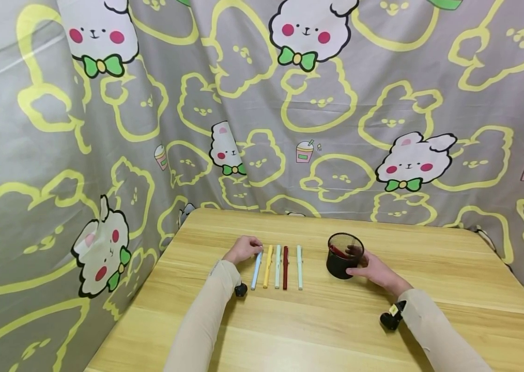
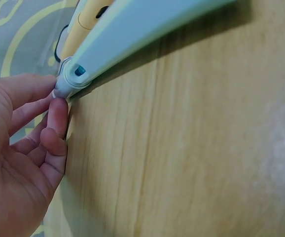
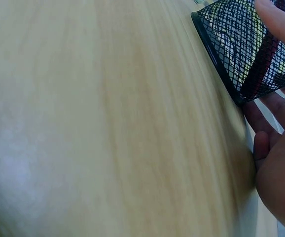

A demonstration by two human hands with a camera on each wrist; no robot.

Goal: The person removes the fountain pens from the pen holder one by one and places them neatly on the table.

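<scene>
My left hand pinches the far end of a light blue pen, which lies on the table. In the left wrist view, thumb and fingertips meet at the tip of this pen. To its right lie a yellow pen, a pale green pen, a dark red pen and, after a wider gap, another pale green pen. My right hand grips a black mesh pen cup from its right side. Inside the cup leans a dark red pen, seen through the mesh.
The wooden table runs back to a grey curtain printed with cartoon animals, which also hangs along the left. Black wrist cameras sit under both sleeves, the right one low over the tabletop.
</scene>
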